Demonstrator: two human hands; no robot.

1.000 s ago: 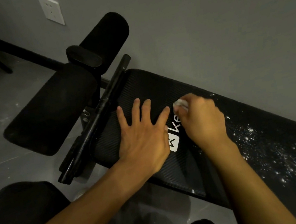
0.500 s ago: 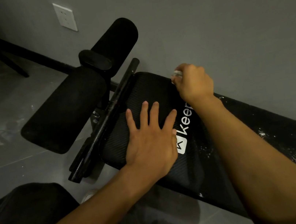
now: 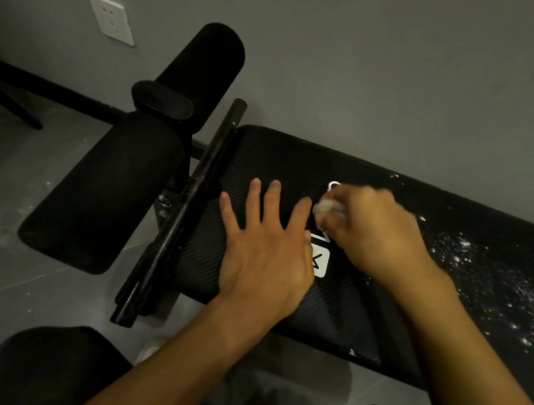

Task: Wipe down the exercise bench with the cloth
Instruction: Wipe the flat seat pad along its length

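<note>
The left hand (image 3: 268, 264) lay flat, fingers spread, on the black textured padded exercise bench (image 3: 274, 166), holding nothing. Just beside it, the right hand (image 3: 372, 231) was fisted around a small crumpled white cloth (image 3: 328, 207), pressed to the bench over its white logo (image 3: 321, 261); white specks (image 3: 498, 275) dotted the pad beyond that hand.

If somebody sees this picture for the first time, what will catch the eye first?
Two bare hands at the centre: the left hand pressed flat on the black bench, the right hand clutching a pale cloth beside it. Next, the white specks scattered over the bench's right part.
</note>
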